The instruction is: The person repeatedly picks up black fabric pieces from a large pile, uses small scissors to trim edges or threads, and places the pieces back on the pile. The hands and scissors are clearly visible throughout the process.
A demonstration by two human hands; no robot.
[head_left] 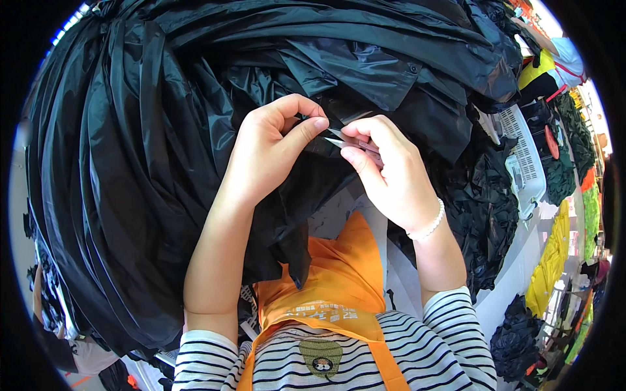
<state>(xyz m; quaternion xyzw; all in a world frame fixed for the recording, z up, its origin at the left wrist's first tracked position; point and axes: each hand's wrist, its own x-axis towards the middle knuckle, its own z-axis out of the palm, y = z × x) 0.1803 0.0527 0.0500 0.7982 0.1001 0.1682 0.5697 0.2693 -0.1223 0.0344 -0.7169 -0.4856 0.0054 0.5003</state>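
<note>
My right hand [391,163] grips a small pair of thread snips [336,143], whose pointed metal blades stand slightly apart. Their tips reach close to the thumb and forefinger of my left hand [277,143], which are pinched together. What the left fingertips hold is too small to make out. Under and behind both hands spreads a large heap of shiny black fabric [130,163], gathered in long folds. One flap of it with a small round eyelet or snap [413,68] lies beyond my hands.
A white plastic basket [525,153] stands at the right beside a crumpled dark fabric pile [479,208]. Farther right are yellow fabric [549,264] and another dark bundle [515,339]. Another person [566,58] is at the upper right; someone's arm shows at lower left.
</note>
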